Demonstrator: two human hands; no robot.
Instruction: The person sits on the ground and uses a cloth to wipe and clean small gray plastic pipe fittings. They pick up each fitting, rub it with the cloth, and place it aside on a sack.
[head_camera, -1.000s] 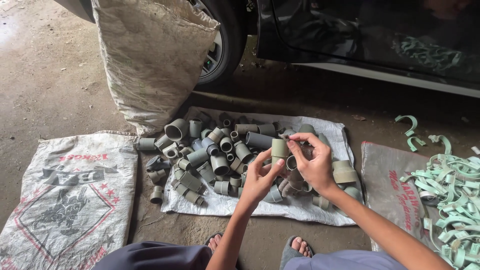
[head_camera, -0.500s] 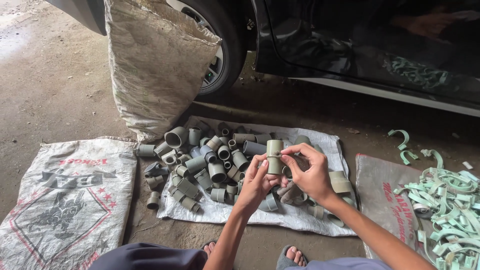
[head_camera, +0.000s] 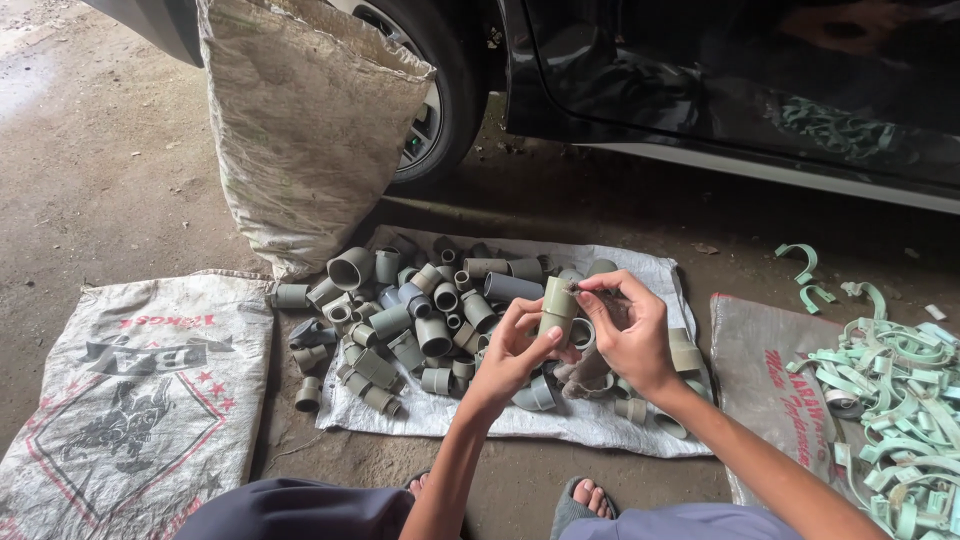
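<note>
My left hand (head_camera: 512, 352) grips an olive-grey plastic pipe fitting (head_camera: 557, 305) and holds it upright above the pile. My right hand (head_camera: 630, 330) pinches at the top rim of that same fitting with thumb and forefinger. Beneath both hands lies a heap of grey pipe fittings (head_camera: 410, 310) spread on a white woven sack (head_camera: 590, 425) on the ground. My arms reach in from the bottom of the view.
A standing filled sack (head_camera: 305, 120) leans by a car wheel (head_camera: 430, 100). A flat printed sack (head_camera: 120, 390) lies at left. Pale green pipe clips (head_camera: 890, 390) are heaped on another sack (head_camera: 765, 380) at right. A dark car body (head_camera: 740, 80) is behind. My sandalled feet (head_camera: 590, 495) are below.
The fitting held in both hands has stayed over the pile. My right fingers have shifted onto its top rim. The view has drifted slightly.
</note>
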